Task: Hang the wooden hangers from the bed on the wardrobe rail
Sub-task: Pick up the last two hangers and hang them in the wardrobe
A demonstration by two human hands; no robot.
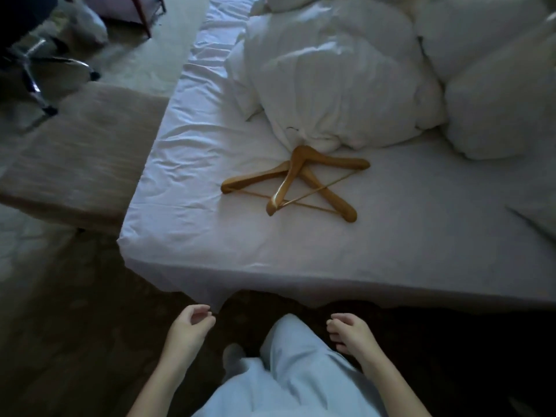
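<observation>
Step in hand, by judgement: approach to the bed [210, 236], pickup not yet begun. Two wooden hangers [293, 183] lying crossed on the sheet, stacked one over the other, hook ends tucked against the crumpled white duvet [331, 94]. Left hand [188, 326] and right hand [352, 331] both short of the bed's near edge, fingers loosely curled, grasping nothing. Wardrobe rail not in view. Next move likely calls for a reach well forward over the mattress and a grip on both overlapped hangers, hooks freed from the duvet.
</observation>
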